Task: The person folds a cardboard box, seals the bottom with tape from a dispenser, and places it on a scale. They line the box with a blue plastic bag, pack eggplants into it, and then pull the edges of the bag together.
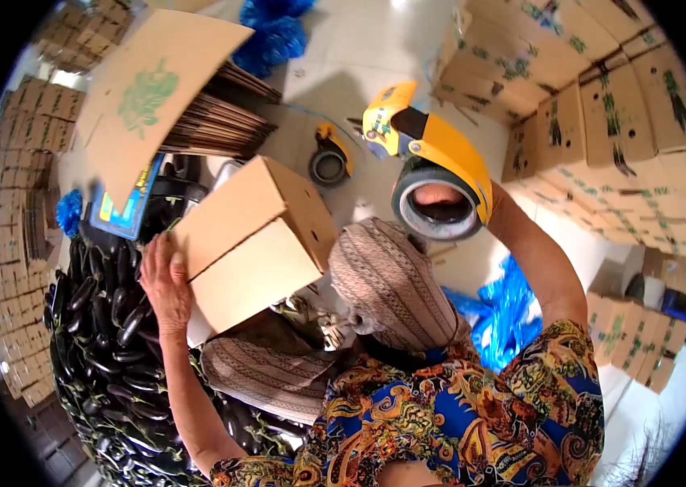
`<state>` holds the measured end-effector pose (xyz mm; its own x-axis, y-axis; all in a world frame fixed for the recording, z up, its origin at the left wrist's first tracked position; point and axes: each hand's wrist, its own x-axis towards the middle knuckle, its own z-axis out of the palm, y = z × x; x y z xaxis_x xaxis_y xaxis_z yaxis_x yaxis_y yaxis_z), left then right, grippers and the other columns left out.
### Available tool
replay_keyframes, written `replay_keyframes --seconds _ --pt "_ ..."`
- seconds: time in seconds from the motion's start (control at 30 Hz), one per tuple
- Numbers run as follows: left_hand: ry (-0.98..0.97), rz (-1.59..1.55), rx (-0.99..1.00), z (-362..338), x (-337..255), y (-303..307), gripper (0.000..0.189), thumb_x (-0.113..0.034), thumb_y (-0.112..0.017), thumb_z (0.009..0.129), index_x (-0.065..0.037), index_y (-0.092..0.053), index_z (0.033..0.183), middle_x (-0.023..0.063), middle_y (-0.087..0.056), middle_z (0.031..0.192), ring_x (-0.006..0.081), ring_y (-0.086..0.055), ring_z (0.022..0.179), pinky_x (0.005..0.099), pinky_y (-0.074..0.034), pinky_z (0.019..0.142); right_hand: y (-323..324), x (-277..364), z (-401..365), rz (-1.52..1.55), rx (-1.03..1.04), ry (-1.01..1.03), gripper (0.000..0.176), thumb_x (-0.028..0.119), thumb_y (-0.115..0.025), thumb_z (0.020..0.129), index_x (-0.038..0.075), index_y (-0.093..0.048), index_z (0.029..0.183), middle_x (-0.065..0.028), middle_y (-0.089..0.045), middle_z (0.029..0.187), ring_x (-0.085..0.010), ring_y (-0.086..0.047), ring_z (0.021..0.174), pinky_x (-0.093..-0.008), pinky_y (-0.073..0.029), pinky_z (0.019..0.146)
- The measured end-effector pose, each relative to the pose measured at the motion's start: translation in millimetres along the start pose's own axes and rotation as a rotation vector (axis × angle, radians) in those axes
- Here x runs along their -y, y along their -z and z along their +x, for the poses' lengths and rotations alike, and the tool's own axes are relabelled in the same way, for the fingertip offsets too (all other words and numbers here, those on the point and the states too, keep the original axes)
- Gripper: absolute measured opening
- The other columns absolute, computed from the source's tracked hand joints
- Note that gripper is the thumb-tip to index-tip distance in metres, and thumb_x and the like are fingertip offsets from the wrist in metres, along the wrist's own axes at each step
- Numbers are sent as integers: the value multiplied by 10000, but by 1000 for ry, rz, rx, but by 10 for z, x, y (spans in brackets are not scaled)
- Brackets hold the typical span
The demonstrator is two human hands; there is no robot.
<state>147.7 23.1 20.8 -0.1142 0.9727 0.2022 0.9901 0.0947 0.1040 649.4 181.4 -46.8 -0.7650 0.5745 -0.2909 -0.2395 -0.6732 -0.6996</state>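
A cardboard box (253, 243) sits tilted in front of my knees, its two top flaps folded together along a seam. My left hand (167, 280) rests against the box's left side with its fingers stretched out. To the right of the box, my right hand (436, 194) holds up a yellow tape dispenser (448, 154) fitted with a wide roll of tape. The roll hides most of that hand, and only a bit of it shows through the core. No tape visibly runs between the dispenser and the box.
A second tape dispenser (329, 158) lies on the floor. Folded cardboard sheets (221, 122) lean at the back left. Eggplants (120, 357) are heaped on the left. Stacked cartons (602, 122) line the right, and blue plastic (509, 316) lies near my right side.
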Motion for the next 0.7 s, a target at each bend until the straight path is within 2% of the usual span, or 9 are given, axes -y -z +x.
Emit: replay_keyframes --seconds 0.13,0.2,0.27,0.33,0.4,0.47,0.57,0.63,0.7 --pt "-66 -112 -119 28 -224 253 571 -490 -423 984 -57 -506 1346 165 -501 1351 345 -433 1286 457 -311 1075 -707 311 381 -216 171 -97 318 144 -673 836 -44 -631 1089 -90 -668 974 -142 -614 876 -261 -497 765" --pt "25 -627 -54 101 -694 622 684 -512 -564 908 -29 -462 1381 181 -490 1364 322 -430 1300 419 -311 1106 -1046 427 492 -321 241 -144 320 158 -671 835 -55 -631 1069 -100 -667 968 -145 -620 870 -254 -497 756" --pt "-3 -1101 125 154 -1083 795 709 -392 -596 887 5 -374 1430 200 -443 1417 292 -388 1345 403 -259 1135 -1426 529 541 -375 300 -170 324 172 -669 834 -67 -632 1049 -110 -666 962 -148 -625 864 -248 -497 747" --pt "-102 -1279 321 273 -1405 860 790 -420 -613 858 37 -333 1438 216 -419 1435 310 -340 1380 394 -225 1147 -1725 449 699 -254 346 -205 237 87 -644 859 -31 -629 1064 -91 -659 951 -154 -624 926 -281 -500 813" --pt "-66 -1678 387 294 -1737 691 681 -314 -649 891 88 -374 1367 224 -515 1322 250 -473 1260 356 -340 1071 -1742 358 779 -77 376 -123 284 64 -678 861 6 -594 1126 -52 -636 1014 -143 -600 1017 -293 -492 877" --pt "-32 -1577 302 347 -1806 700 483 -275 -636 925 86 -487 1209 148 -647 1064 182 -594 1018 306 -450 928 -2041 410 721 -97 374 32 341 84 -688 872 28 -568 1186 -39 -623 1075 -140 -590 1037 -280 -484 879" --pt "19 -1443 221 212 -1734 586 416 -257 -662 918 77 -546 1139 101 -666 964 146 -607 929 273 -484 848 -1833 271 779 -804 326 173 387 151 -673 895 0 -555 1232 -67 -632 1135 -143 -601 1033 -287 -481 922" --pt "168 -1715 270 170 -1669 689 448 -169 -720 869 65 -539 1205 79 -671 974 112 -619 907 269 -506 828 -1446 396 675 -474 346 3 423 240 -630 927 -5 -550 1262 -90 -636 1165 -150 -604 1053 -293 -480 929" --pt "157 -1641 83 136 -1574 736 425 -155 -752 842 30 -559 1172 71 -666 959 116 -633 894 275 -534 813 -1488 663 643 -428 186 -49 487 297 -584 952 -13 -503 1319 -111 -618 1214 -170 -593 1092 -313 -470 954"
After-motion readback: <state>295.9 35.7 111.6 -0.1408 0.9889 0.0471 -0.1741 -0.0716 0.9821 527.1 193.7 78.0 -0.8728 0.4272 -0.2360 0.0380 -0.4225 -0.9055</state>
